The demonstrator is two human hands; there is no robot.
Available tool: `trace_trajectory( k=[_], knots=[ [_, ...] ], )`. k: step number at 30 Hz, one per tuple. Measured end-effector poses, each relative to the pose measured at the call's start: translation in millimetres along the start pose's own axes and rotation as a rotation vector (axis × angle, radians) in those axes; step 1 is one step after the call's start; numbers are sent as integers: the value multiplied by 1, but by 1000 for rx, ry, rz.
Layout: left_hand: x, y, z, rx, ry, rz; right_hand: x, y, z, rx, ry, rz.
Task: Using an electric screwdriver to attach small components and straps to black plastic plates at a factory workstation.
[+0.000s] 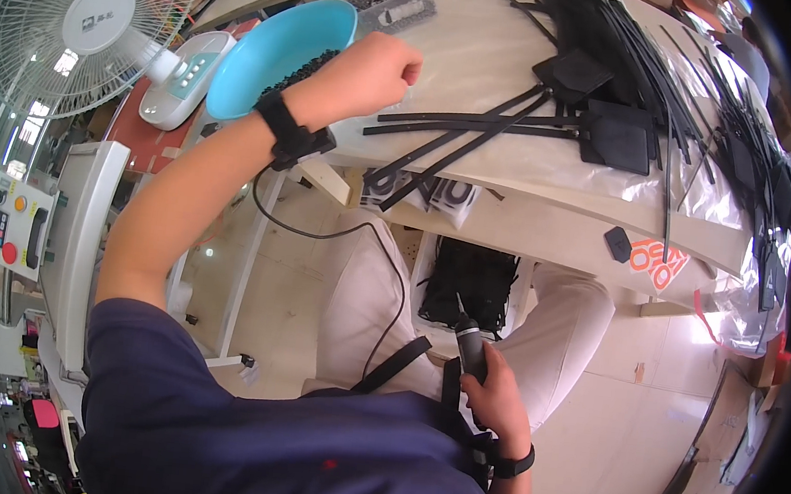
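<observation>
My left hand point(370, 73) is closed over the table edge, beside a tilted turquoise bowl point(288, 28) with small black parts point(310, 69) in it. Its fingers curl away, so anything inside them is hidden. Down at my lap, my right hand point(499, 393) grips a dark pen-shaped electric screwdriver point(472, 347), its thin metal tip pointing up. Beyond that tip, between my knees, sits a white container point(430, 251) of black pieces point(471, 279). Flat black pads with long straps point(616, 140) lie on the table to the right of my left hand.
A plastic box point(392, 6) of small dark parts stands behind the bowl. At the left are a white fan point(97, 18) and a control box point(8, 221) with buttons. A pile of black straps point(762, 155) covers the table's right end. A cable point(319, 236) hangs from my left wrist.
</observation>
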State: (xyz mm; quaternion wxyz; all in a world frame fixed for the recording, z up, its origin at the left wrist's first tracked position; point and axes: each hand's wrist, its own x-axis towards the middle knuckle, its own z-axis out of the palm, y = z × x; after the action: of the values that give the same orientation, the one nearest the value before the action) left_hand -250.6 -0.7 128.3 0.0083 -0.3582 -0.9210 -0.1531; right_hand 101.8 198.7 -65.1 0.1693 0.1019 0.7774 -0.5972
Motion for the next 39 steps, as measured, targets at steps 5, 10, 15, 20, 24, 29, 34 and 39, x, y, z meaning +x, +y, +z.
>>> trace_trajectory(
  k=[5, 10, 15, 20, 24, 29, 34, 39],
  knots=[
    [7, -4, 33, 16, -2, 95, -1, 1, 3, -24, -28, 59],
    [-3, -5, 30, 6, 54, 68, -1, 3, 3, -28, -61, 101],
    [-22, -3, 24, 55, 132, 143, -4, -12, -2, -33, -65, 187],
    [-28, -1, -35, -8, 420, 216, -3, -19, 0, -47, -61, 159],
    [-20, -25, -83, 71, 337, -32, -4, 1, 4, -98, -27, 52],
    [-27, -67, -92, -287, 129, -157, -1, -3, 6, -18, -35, 112],
    [-32, -65, -98, -630, 99, -117, 4, 19, 7, -79, 4, 6],
    [-24, -46, -106, -581, 229, -71, 11, 26, 6, -121, 20, -81]
  ],
)
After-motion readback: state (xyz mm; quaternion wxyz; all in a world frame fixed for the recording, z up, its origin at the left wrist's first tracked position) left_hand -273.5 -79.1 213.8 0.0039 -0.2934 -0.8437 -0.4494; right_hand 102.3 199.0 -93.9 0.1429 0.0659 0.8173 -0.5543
